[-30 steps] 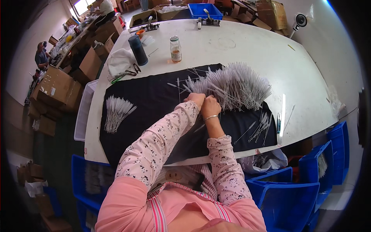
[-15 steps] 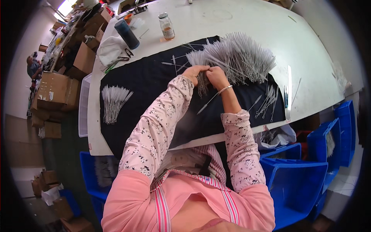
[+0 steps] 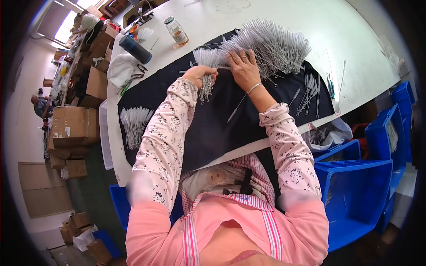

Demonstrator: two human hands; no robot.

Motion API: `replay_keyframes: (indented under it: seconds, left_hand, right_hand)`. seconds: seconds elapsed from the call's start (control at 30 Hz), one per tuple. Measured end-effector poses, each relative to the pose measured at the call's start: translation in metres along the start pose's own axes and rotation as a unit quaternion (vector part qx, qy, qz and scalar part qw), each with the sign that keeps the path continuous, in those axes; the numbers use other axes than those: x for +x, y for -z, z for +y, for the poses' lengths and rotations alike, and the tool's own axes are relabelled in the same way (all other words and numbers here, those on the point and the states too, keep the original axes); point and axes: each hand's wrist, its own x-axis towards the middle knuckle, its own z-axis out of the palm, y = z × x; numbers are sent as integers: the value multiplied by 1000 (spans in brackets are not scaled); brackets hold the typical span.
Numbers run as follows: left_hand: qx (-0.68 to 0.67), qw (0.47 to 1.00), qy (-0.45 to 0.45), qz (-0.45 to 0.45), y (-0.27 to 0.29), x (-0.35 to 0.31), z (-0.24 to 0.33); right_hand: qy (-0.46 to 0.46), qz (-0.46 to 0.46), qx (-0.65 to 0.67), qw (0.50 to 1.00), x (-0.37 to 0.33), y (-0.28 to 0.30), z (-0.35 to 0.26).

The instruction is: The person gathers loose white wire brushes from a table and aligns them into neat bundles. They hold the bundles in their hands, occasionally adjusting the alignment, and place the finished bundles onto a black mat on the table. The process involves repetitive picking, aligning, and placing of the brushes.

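My left hand is closed around a bunch of thin white-bristled wire brushes, whose looped wire ends hang below my fingers. My right hand lies with its fingers spread on the edge of a large pile of the same kind of brushes. One single brush rests on the black cloth just below my right wrist. A smaller bundle of brushes stands apart on the cloth at the left. Several loose brushes lie at the right.
A white table carries a dark cylinder, a glass jar with amber liquid, scissors and a metal ruler. Blue bins stand at the right. Cardboard boxes are stacked at the left, near another person.
My hands have moved apart. The left has drawn leftward with a bunch of brushes, and the right has opened out onto the big pile. The whole view has shifted slightly.
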Motion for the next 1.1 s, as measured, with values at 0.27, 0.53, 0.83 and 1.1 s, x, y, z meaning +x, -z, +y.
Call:
replay_keyframes:
  seconds: [0.27, 0.53, 0.83, 1.1]
  left_hand:
    - [102, 994, 47, 7, 36, -71, -1]
    - [187, 967, -169, 42, 55, -173, -58]
    - [-9, 958, -284, 35, 47, -227, -152]
    - [-95, 918, -362, 131, 33, -243, -200]
  right_hand:
    - [-7, -53, -65, 996, -4, -14, -11]
    - [-1, -43, -40, 998, 0, -9, -9]
    - [-148, 88, 476, 862, -20, 96, -97]
    - [-213, -235, 607, 728, -10, 51, -139]
